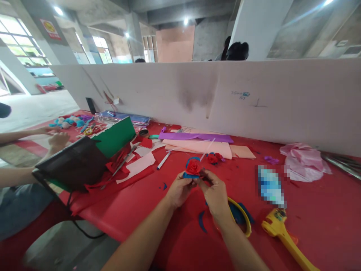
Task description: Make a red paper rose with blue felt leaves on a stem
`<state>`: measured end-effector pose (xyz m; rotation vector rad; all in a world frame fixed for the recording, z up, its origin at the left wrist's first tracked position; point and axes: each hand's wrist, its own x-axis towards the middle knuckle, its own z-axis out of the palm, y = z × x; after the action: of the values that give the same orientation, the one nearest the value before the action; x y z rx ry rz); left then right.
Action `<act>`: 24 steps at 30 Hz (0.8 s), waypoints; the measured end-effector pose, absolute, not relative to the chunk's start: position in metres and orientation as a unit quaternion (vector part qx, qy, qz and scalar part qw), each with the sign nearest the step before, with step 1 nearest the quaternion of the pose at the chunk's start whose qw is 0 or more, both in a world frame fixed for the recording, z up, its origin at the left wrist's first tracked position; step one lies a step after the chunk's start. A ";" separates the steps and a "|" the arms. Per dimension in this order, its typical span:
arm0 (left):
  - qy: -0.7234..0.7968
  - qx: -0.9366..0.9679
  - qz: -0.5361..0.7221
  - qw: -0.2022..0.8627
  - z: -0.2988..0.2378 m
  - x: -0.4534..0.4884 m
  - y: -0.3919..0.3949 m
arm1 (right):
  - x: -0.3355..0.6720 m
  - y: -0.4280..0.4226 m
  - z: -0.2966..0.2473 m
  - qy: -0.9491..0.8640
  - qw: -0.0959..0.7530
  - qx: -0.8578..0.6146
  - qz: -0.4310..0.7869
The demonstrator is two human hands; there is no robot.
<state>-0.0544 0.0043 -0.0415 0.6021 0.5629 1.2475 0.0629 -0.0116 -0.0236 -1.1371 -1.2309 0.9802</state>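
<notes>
Over the red table, a red paper rose [193, 166] with blue paper around its base is held up between my two hands. My left hand [180, 191] grips it from the lower left, fingers closed at the blue base. Thumb and fingers of my right hand [213, 190] pinch its right side; the exact contact is partly hidden. Just beyond lies another red flower with blue edging [213, 158]. A yellow ring-shaped thing [246, 216] and dark blue scraps [202, 222] sit by my right forearm.
A yellow glue gun [282, 230] lies at the right, near crumpled pink wrapping [303, 163]. Pink paper sheets [197, 147], a marker [163, 161] and scissors [124, 161] lie farther back. A green board [117, 137] stands left, beside another person's arms [58, 141]. A pale partition [158, 94] borders the table.
</notes>
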 end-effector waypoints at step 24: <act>0.344 0.421 0.575 0.611 -0.025 -0.045 0.020 | 0.093 -0.017 -0.035 -0.467 0.620 -0.435 0.455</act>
<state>-0.0445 0.0202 -0.0252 0.9715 0.7947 1.3268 0.0933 -0.0170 -0.0354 -1.0012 -1.0746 1.0464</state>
